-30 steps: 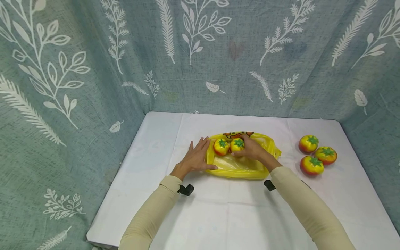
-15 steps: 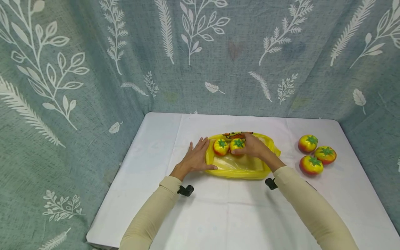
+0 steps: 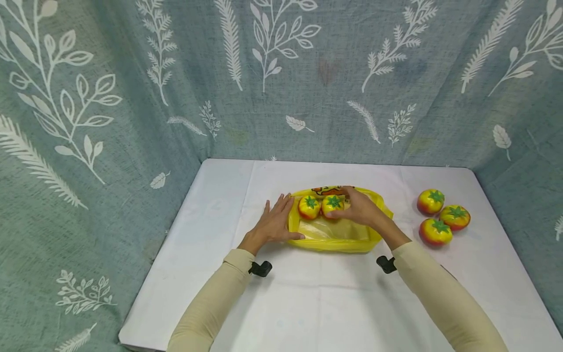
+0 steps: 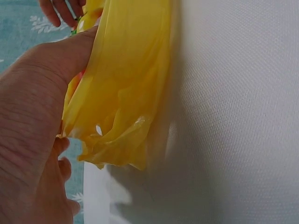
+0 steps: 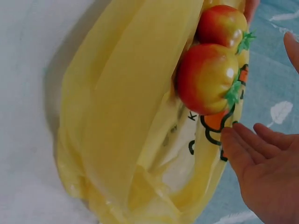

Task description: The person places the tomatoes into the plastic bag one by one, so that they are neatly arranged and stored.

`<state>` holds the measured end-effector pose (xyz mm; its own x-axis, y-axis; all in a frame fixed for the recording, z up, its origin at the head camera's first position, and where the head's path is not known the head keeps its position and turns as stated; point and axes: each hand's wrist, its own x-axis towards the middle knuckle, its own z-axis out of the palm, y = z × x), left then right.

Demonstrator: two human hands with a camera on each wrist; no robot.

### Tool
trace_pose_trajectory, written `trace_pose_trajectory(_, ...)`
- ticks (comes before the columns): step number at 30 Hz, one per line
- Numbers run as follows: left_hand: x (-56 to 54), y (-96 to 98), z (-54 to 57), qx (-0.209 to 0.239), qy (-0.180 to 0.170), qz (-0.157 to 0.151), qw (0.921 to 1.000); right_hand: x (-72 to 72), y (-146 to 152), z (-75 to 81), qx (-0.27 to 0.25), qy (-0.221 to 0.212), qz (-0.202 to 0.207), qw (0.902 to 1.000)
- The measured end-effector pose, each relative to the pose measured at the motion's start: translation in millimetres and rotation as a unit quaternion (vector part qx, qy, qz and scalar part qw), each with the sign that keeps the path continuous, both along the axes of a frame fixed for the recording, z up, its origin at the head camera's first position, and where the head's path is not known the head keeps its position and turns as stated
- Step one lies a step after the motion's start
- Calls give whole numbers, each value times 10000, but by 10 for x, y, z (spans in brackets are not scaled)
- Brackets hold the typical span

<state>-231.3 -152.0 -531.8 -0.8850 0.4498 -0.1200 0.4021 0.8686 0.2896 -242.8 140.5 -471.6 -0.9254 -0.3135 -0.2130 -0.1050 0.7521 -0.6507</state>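
A yellow plastic bag lies spread with its mouth facing up. Two red-and-yellow toy tomatoes with green leafy tops sit side by side inside: the left tomato and the right tomato. My left hand rests with spread fingers at the bag's left end; in the left wrist view its thumb reaches over the rim. My right hand is over the bag, beside the right tomato. In the right wrist view its fingers are extended, apart from the nearer tomato.
Three more toy tomatoes lie grouped on the right of the white table: a back tomato, a right tomato and a front tomato. A leaf-patterned curtain hangs behind and at the sides.
My right hand has loosened from the right tomato and drawn slightly right, its fingers opening. That tomato stays beside the other one in the bag. My left hand stays at the bag's left end.
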Motion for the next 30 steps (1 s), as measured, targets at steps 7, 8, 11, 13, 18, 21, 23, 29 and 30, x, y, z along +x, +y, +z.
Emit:
trace_pose_trajectory(7,-7,21,-4,-48,-61,31,10000,164,193,-18,-574,96,-26,9983)
trace_pose_trajectory(8,-9,21,-7,-49,-70,39,10000,187,223,-21,-619,82,-25,9980)
trace_pose_trajectory(11,-17,20,-16,-67,-99,53,9999,261,308,-16,-640,45,-63,9979)
trace_pose_trajectory(13,-23,18,-18,-65,-98,54,9999,305,354,-11,-640,25,-129,9979)
trace_pose_trajectory(18,-33,6,-26,-76,-72,16,9999,411,469,-20,-701,-31,-345,9969)
trace_pose_trajectory(21,-35,-1,-33,-80,-58,9,10000,481,539,-34,-816,-57,-452,9956)
trace_pose_trajectory(23,-36,-4,-38,-65,-54,10,10000,534,589,-36,-866,-51,-496,9950)
trace_pose_trajectory(29,-33,3,-42,-37,-55,-20,10000,685,774,-51,-812,-62,-710,9941)
trace_pose_trajectory(30,-33,6,-39,-45,-57,-18,10000,708,808,-56,-821,-48,-747,9938)
